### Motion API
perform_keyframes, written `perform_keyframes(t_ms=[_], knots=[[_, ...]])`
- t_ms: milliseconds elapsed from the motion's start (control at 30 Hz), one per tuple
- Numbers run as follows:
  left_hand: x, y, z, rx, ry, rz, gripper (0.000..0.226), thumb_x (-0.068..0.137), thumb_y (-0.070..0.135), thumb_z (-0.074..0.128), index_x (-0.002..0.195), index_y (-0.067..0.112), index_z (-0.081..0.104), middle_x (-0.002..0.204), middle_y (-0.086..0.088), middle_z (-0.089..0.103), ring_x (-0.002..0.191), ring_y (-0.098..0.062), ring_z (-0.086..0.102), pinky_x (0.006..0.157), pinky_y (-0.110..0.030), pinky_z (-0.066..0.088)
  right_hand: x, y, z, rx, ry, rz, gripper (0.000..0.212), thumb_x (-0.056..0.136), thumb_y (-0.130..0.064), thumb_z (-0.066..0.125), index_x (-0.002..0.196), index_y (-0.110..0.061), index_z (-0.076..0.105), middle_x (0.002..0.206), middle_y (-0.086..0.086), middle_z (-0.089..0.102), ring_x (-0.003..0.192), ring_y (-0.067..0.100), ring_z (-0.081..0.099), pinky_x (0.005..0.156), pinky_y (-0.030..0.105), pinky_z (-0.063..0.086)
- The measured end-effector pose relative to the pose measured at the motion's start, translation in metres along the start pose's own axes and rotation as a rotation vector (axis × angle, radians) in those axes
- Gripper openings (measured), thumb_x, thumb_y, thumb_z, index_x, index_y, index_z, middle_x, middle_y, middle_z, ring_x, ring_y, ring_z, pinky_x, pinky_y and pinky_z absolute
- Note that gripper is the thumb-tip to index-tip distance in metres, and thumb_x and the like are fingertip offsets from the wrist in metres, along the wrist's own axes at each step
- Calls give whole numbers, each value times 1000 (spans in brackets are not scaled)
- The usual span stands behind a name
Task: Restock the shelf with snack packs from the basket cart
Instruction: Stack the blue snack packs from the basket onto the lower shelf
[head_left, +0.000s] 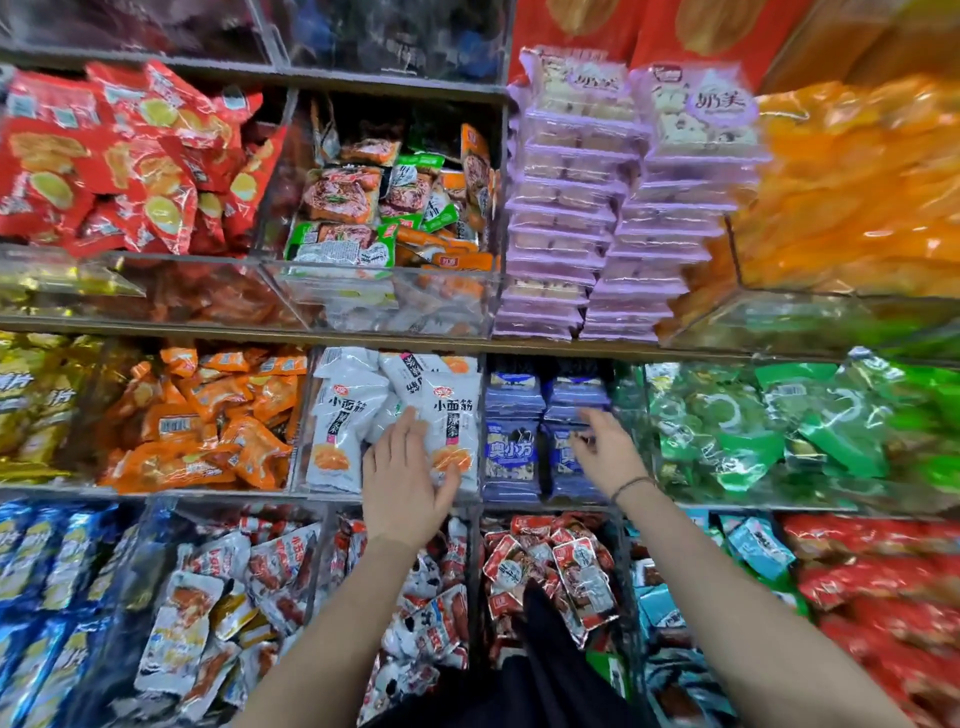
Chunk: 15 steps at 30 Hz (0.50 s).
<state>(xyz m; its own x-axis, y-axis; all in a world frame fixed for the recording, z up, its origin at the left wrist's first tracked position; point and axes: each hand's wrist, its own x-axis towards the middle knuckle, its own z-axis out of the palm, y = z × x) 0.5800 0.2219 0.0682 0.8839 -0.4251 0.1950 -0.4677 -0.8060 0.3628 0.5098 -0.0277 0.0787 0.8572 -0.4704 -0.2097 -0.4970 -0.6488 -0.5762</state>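
White snack packs (348, 415) with orange print fill a clear bin on the middle shelf. My left hand (402, 478) lies flat on them, fingers straight, thumb against the front pack (457, 415). To the right, purple-blue snack packs (511, 452) stand in the neighbouring bin. My right hand (605, 447) reaches into that bin with fingers spread and relaxed, touching the packs; I cannot see anything held in it. The basket cart is out of view.
Clear acrylic bins line three shelf levels. Orange packs (208, 421) sit left of the white ones, green packs (779, 426) to the right. Lilac packs (571, 208) stack above. Red-and-white packs (561, 566) fill bins below my arms.
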Motion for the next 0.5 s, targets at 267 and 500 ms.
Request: perform_keyframes(t_ms=[267, 500], knots=[[-65, 28, -6, -554, 34, 13, 43, 88, 40, 48, 122, 14, 49, 119, -2, 54, 112, -22, 52, 97, -36, 42, -162, 42, 15, 313, 114, 218, 21, 91, -6, 55, 110, -5, 63, 94, 1, 66, 87, 13, 61, 77, 7, 45], [-153, 36, 46, -446, -694, 59, 13, 86, 10, 67, 97, 5, 62, 87, -13, 66, 77, -30, 63, 72, -36, 48, -327, 119, 86, 400, 229, 784, 6, 89, -8, 58, 90, -7, 64, 83, 12, 65, 77, 17, 56, 68, 27, 37]])
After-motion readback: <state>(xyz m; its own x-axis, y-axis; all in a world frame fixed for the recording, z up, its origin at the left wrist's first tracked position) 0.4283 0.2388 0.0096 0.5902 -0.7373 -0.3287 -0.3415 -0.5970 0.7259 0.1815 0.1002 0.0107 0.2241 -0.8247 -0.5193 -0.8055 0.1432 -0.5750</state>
